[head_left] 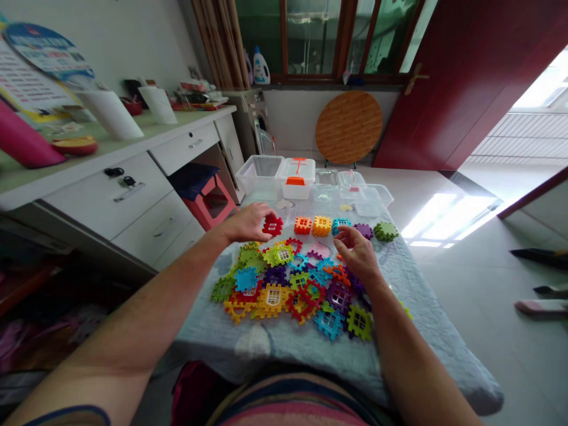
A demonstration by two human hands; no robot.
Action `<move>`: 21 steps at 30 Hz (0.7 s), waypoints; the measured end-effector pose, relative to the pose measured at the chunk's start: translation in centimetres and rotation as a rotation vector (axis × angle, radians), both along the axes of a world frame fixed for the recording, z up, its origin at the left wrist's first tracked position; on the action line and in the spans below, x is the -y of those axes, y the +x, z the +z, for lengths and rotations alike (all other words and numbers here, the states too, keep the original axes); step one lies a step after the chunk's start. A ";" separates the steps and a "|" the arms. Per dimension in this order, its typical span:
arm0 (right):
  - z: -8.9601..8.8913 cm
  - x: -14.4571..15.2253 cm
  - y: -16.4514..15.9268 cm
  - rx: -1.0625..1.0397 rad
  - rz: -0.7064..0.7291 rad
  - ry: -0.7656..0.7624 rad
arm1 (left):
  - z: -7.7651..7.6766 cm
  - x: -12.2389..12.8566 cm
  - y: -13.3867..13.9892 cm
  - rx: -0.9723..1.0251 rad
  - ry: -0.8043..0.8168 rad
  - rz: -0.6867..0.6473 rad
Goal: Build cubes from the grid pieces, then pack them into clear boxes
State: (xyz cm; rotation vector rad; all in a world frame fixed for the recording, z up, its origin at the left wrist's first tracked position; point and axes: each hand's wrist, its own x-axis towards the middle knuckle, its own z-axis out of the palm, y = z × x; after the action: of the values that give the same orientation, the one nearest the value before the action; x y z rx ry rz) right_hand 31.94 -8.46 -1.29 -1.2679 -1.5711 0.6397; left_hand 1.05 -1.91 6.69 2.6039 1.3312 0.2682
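My left hand (251, 222) has its thumb and fingers around a red square building piece (273, 226) with notched edges, at the left end of a row. My right hand (356, 251) hovers over the right side of a loose pile, fingers bent and apart, with nothing visible in them. Just beyond its fingertips stands a blue stack of pieces (341, 224). The row also has an orange stack (303, 225), a yellow stack (322, 225), a purple stack (364, 230) and a green stack (386, 231). Mixed pieces (273, 300) in several colours lie heaped between my forearms.
Clear plastic boxes stand at the table's far edge, one open bin (261, 171) and one box with an orange latch (296, 180). A patterned cloth (426, 349) covers the table. A pink stool (213, 198) and a white desk (146, 189) are on the left.
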 end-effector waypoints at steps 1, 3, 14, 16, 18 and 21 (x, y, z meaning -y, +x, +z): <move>0.0 0.0 0.0 0.010 -0.001 0.004 | 0.3 -0.8 -1.9 0.025 0.014 0.050; 0.0 0.1 -0.2 0.026 0.004 0.008 | 0.7 -2.5 -5.5 0.069 0.002 0.170; 0.0 0.3 -0.6 0.163 0.001 0.027 | -1.4 -7.5 -9.9 -0.120 -0.130 0.252; 0.0 0.3 -0.5 0.167 -0.002 0.026 | -1.5 -7.9 -9.4 -0.183 -0.142 0.230; -0.1 0.2 -0.4 0.165 -0.002 0.021 | -1.7 -8.3 -9.0 -0.241 -0.162 0.224; -0.2 0.2 -0.4 0.161 -0.001 0.011 | -2.4 -8.8 -9.0 -0.288 -0.206 0.238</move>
State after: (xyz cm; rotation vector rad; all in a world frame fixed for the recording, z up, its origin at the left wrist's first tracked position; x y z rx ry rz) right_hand 31.59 -8.63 -1.46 -1.3393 -1.7026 0.5390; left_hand -7.98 6.86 4.34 2.3777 1.6663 -0.2093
